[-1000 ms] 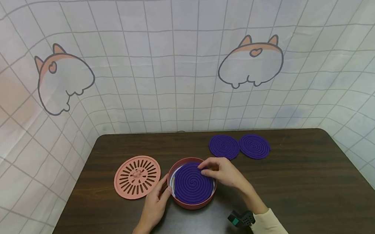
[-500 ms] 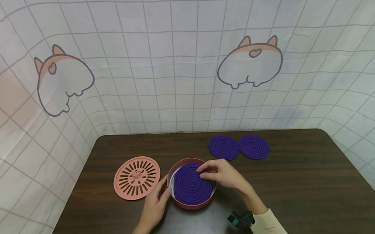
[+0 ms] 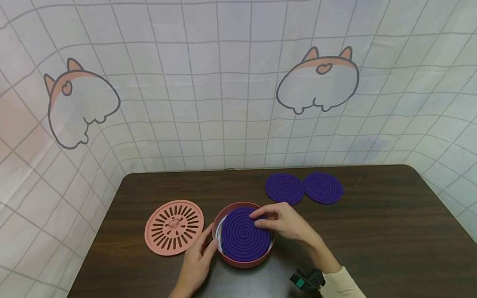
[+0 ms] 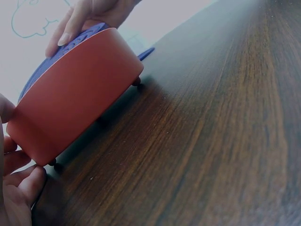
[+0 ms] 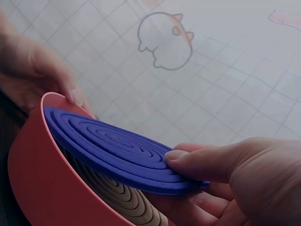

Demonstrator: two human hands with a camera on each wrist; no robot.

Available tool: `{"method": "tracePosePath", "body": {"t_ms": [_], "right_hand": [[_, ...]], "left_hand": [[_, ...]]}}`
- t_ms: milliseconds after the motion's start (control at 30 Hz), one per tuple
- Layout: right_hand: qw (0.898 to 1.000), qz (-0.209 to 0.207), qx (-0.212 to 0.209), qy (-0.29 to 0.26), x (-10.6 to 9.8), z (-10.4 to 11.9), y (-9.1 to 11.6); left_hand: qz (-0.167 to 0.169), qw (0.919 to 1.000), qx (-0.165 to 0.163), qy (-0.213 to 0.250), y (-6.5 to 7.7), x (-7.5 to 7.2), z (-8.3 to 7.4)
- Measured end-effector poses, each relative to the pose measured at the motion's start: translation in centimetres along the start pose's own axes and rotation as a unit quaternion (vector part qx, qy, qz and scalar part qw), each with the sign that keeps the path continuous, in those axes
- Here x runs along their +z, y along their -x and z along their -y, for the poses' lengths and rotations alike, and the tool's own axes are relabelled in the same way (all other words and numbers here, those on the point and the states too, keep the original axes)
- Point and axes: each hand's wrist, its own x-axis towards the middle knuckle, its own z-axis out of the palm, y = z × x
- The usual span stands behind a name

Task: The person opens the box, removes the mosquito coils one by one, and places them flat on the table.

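A round red mosquito coil box [image 3: 246,264] stands on small dark feet on the table. My left hand [image 3: 197,261] grips its left side, thumb at the rim and fingers lower down the wall. With thumb on top and fingers underneath, my right hand [image 3: 285,220] pinches the right edge of a purple mosquito coil [image 3: 244,236]. In the right wrist view this coil [image 5: 117,146] is tilted, its far edge inside the box and its near edge raised. Beneath it a brownish coil [image 5: 122,193] shows in the box.
A pink slotted lid [image 3: 175,227] lies left of the box, close to my left hand. Two more purple coils [image 3: 284,188] lie side by side at the back of the dark wooden table [image 3: 382,231]. A white grid-patterned curtain surrounds the table.
My right thumb and fingers have shifted slightly inward on the purple coil. My left hand and the box stay in place.
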Motion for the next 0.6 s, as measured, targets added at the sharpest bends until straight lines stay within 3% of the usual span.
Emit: {"method": "tracePosePath", "body": {"t_ms": [367,600], "right_hand": [[1.0,-0.017,0.001,-0.023,-0.24,-0.08,0.04],[0.999,-0.042,0.012,-0.03,-0.74,-0.12,0.17]], "left_hand": [[0.007,0.9995,-0.022,0.024,0.06,-0.08,-0.15],[0.011,0.9996,-0.017,0.021,-0.01,-0.09,-0.09]]}}
